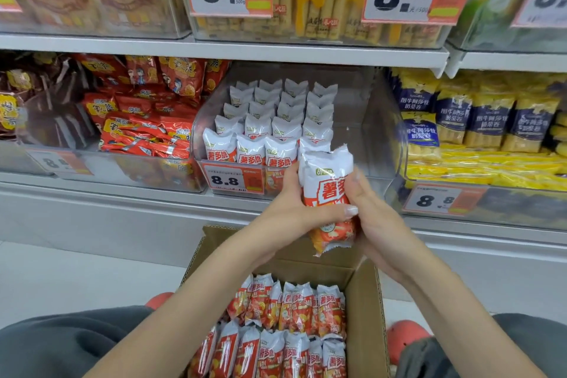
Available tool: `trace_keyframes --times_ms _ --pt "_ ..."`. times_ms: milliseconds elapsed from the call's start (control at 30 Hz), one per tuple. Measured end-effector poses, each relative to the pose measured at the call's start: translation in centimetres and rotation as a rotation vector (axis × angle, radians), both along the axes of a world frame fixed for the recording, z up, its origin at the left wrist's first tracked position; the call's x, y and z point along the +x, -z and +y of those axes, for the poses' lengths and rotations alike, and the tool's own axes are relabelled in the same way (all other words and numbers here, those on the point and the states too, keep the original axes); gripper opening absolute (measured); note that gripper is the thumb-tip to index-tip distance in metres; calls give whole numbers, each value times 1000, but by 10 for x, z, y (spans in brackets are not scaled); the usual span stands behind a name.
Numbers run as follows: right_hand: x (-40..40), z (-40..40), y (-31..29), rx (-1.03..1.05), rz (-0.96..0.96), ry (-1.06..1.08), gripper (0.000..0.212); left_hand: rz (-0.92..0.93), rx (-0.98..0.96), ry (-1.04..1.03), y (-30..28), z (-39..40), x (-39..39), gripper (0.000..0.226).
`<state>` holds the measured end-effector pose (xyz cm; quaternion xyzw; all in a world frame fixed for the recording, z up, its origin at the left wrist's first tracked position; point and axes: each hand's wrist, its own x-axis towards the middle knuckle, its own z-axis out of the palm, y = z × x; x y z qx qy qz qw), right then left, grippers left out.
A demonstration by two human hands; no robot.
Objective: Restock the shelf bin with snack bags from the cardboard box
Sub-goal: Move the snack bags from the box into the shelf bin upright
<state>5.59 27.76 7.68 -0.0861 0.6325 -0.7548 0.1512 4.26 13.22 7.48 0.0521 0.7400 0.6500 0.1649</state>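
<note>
White and orange snack bags are filling the left part of the clear shelf bin (365, 120) in front of you, standing upright in neat rows (270, 120) from front to back. Its right part is showing bare plastic, so there looks to be room for more rows. Below your arms, the open cardboard box (366, 310) is sitting on the floor between your knees, and it is holding many more of the same bags (291, 331), packed in at least two rows. The restocking appears partly done, with plenty left to move.

You are holding one snack bag (329, 190) upright, raised above the box and just in front of the bin's lower right edge, beside the front row. Both arms are reaching forward and meeting at the bag. Your left hand (291, 212) is gripping it from the left, thumb lying across the front of the pack. Your right hand (372, 218) is gripping it from the right, fingers curling round its edge. The likely next move is setting it down to the right of the front row.
</note>
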Motion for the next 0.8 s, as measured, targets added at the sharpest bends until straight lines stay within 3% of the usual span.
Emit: trace_keyframes --times_ms 100,267,400,533,667,800 --pt "-16 20 -33 2 115 15 39 70 -65 80 -33 12 -23 91" --pt "-55 41 -62 -44 93 105 48 103 -93 213 -73 33 -82 97" --pt "-78 43 -66 30 92 166 40 128 -106 392 -91 38 -112 36" --pt "-94 48 -73 120 146 170 29 140 -135 453 -102 38 -128 27" --pt "-112 56 -82 420 162 87 44 169 -436 427 -111 31 -135 17" --pt "-131 57 -87 639 221 56 53 223 -754 289 -104 34 -149 32"
